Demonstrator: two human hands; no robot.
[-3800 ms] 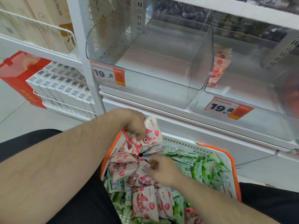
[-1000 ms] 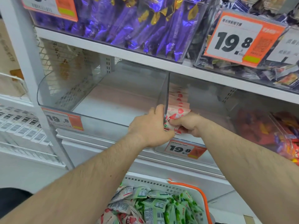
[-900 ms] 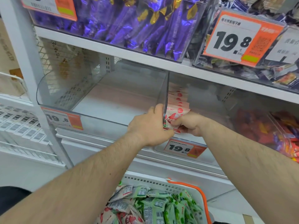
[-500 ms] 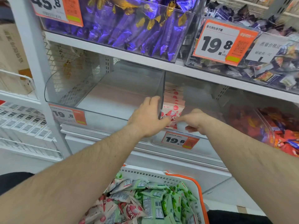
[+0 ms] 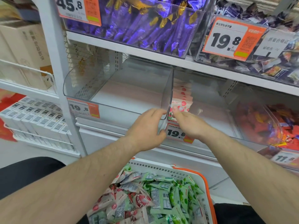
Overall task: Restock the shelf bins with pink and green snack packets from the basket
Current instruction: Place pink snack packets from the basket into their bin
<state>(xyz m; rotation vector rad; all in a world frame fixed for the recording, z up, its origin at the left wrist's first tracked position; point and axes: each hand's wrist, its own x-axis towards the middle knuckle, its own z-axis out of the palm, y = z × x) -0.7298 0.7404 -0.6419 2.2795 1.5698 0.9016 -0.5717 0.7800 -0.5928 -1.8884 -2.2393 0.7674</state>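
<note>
A row of pink snack packets (image 5: 182,101) stands along the left wall of the right clear bin (image 5: 210,109). My right hand (image 5: 191,125) is at that bin's front, fingers apart, with the fingertips touching the front packet. My left hand (image 5: 145,128) curls around the front right corner of the left clear bin (image 5: 129,94), which holds nothing. Below my arms is the white basket with an orange rim (image 5: 206,181). It holds green packets (image 5: 169,191) on the right and pink packets (image 5: 137,201) on the left.
The shelf above carries a bin of purple packets (image 5: 145,21) and a bin of mixed dark wrappers (image 5: 267,65). A bin of red-orange snacks (image 5: 267,125) sits at the right. White boxes (image 5: 37,113) fill the lower left rack beside the white shelf upright (image 5: 53,62).
My right hand has let go of the pink packets it was pressing into the right bin and has drawn back slightly. My left hand stays on the bin corner.
</note>
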